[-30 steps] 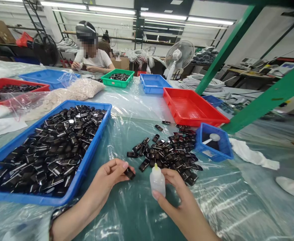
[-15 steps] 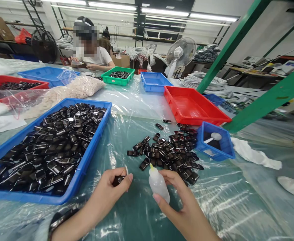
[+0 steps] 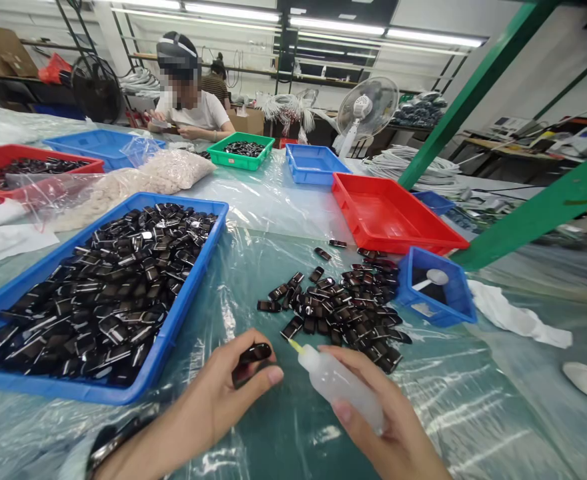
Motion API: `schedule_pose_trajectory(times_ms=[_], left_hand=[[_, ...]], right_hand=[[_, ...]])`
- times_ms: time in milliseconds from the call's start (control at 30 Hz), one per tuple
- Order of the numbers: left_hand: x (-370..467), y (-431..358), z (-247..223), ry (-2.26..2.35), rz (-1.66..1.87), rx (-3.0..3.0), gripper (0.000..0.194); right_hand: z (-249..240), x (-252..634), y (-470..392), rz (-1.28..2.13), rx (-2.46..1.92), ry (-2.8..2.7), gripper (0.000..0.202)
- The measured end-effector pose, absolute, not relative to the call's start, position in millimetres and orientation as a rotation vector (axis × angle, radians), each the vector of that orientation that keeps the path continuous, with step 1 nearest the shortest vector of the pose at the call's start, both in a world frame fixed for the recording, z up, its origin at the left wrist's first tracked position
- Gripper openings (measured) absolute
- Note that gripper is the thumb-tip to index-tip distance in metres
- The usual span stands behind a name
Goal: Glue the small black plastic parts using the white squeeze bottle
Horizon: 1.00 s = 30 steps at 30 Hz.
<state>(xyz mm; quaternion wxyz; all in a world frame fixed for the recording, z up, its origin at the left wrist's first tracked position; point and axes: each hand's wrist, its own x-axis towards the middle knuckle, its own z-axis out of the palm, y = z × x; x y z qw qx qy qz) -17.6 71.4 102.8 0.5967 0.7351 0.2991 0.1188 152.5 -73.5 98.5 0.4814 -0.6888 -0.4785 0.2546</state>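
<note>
My left hand [image 3: 228, 383] is closed around a small glossy black plastic part [image 3: 254, 353], whose exact kind I cannot make out. In my right hand [image 3: 373, 400] is a white squeeze bottle [image 3: 346, 387] with a thin yellow nozzle, tilted so that the nozzle points up and left toward the left hand. The nozzle tip is apart from the held part. Just beyond both hands, a loose pile of similar black parts [image 3: 343, 303] lies on the plastic-covered table. To the left, a large blue tray [image 3: 166, 340] is heaped with more of them.
A small blue bin [image 3: 446, 310] with a white spoon [image 3: 436, 277] stands right of the pile, beside a white cloth [image 3: 518, 313]. Behind are a red tray [image 3: 403, 243], a green tray [image 3: 243, 160] and a green post [image 3: 543, 237]. A person [image 3: 193, 110] sits across the table.
The bottle has tipped from nearly upright to a leftward slant, its nozzle now nearer the left hand. My left hand has turned, showing more of the black part.
</note>
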Motion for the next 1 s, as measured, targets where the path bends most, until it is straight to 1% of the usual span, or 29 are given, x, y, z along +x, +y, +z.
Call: schedule_pose_trajectory(times_ms=[33, 233, 433, 567, 733, 833, 900, 1000], left_hand=[[-19.2, 71.4, 105.8, 0.666, 0.273, 1.724, 0.022], [-29.0, 73.0, 113.3, 0.568, 0.287, 1.785, 0.029], [-31.0, 75.4, 108.1, 0.531, 0.332, 1.853, 0.031], [-31.5, 77.2, 106.5, 0.502, 0.378, 1.909, 0.033], [-34.5, 79.1, 106.7, 0.416, 0.290, 2.005, 0.038], [-35.3, 78.8, 104.8, 0.404, 0.273, 2.046, 0.038], [-35.3, 78.1, 103.5, 0.404, 0.299, 2.040, 0.036], [-35.4, 76.9, 103.4, 0.391, 0.325, 2.035, 0.035]], right_hand=[[99.8, 153.9, -73.8, 0.632, -1.657, -1.199, 0.031], [104.3, 159.3, -74.8, 0.638, -1.587, -1.286, 0.030], [104.8, 159.5, -75.5, 0.622, -1.648, -1.292, 0.022], [107.0, 157.3, -74.1, 0.639, -1.712, -1.266, 0.021], [106.6, 156.9, -73.5, 0.678, -1.717, -1.266, 0.024], [105.5, 158.8, -76.5, 0.661, -1.780, -1.218, 0.029], [106.2, 160.0, -78.4, 0.711, -1.813, -1.133, 0.030], [109.0, 160.7, -78.7, 0.815, -1.739, -1.044, 0.026]])
